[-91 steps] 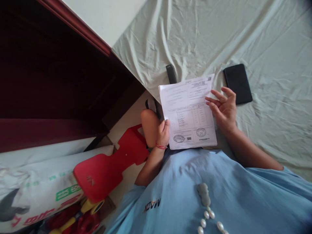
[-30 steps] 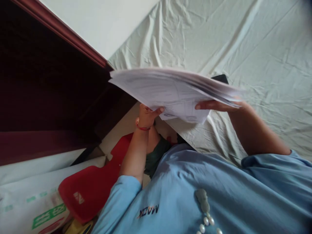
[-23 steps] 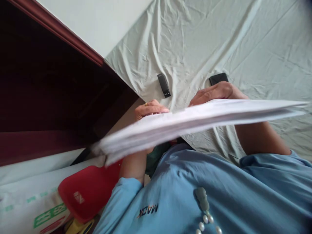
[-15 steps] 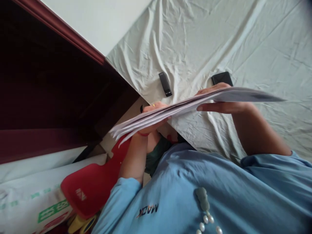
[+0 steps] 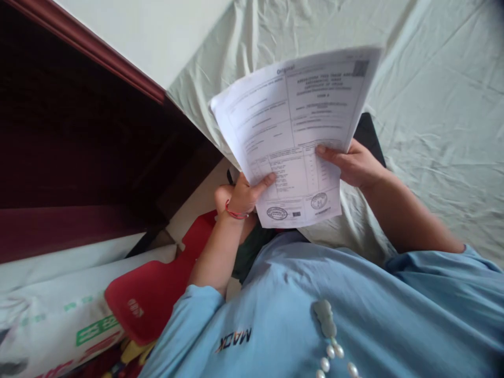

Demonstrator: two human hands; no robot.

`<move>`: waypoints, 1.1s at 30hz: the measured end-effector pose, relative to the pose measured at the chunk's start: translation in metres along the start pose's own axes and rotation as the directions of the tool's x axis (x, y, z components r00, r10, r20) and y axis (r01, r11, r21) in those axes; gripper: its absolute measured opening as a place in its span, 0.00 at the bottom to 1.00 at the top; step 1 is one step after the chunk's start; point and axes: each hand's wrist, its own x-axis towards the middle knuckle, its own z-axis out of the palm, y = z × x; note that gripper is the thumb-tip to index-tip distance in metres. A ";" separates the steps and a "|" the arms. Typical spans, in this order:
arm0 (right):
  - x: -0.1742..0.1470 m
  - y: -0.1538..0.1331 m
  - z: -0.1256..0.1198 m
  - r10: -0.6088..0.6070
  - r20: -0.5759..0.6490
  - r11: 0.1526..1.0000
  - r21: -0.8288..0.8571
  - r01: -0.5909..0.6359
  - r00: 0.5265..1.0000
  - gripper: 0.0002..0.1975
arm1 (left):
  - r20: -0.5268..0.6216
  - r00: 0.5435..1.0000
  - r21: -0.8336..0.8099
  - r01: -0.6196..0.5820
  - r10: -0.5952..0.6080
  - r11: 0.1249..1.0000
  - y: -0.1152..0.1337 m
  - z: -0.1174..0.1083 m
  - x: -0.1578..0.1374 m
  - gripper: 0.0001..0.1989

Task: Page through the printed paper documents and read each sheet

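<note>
I hold a sheaf of white printed papers (image 5: 293, 131) upright in front of me with both hands; the top sheet shows tables, two round stamps and a QR code. My left hand (image 5: 242, 194), with a red string at the wrist, pinches the lower left edge with the thumb on the page. My right hand (image 5: 352, 165) grips the right edge, its thumb on the front. A black phone (image 5: 370, 139) lies on the bed sheet, mostly hidden behind the papers and my right hand.
A wrinkled pale bed sheet (image 5: 433, 105) spreads ahead and right. A dark red wooden bed frame (image 5: 90, 136) fills the left. A red plastic toy (image 5: 157, 283) and a printed white sack (image 5: 59, 325) lie at lower left. I wear a blue shirt.
The papers were lifted from my lap, swung flat and edge-on, and now face me upright. The small black stick seen on the sheet is now hidden behind them.
</note>
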 end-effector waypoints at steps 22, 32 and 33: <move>-0.006 -0.030 -0.016 -0.464 0.049 0.530 -0.785 0.322 0.885 0.21 | 0.099 0.945 -0.321 0.326 -0.311 0.889 -0.029 0.048 -0.013 0.29; 0.042 -0.018 0.031 -0.290 0.378 0.379 -0.798 0.468 0.879 0.20 | 0.088 0.931 -0.247 0.365 -0.354 0.898 -0.030 0.055 -0.021 0.34; 0.046 -0.017 0.032 -0.275 0.382 0.396 -0.791 0.466 0.882 0.20 | 0.096 0.929 -0.247 0.370 -0.357 0.896 -0.031 0.055 -0.022 0.34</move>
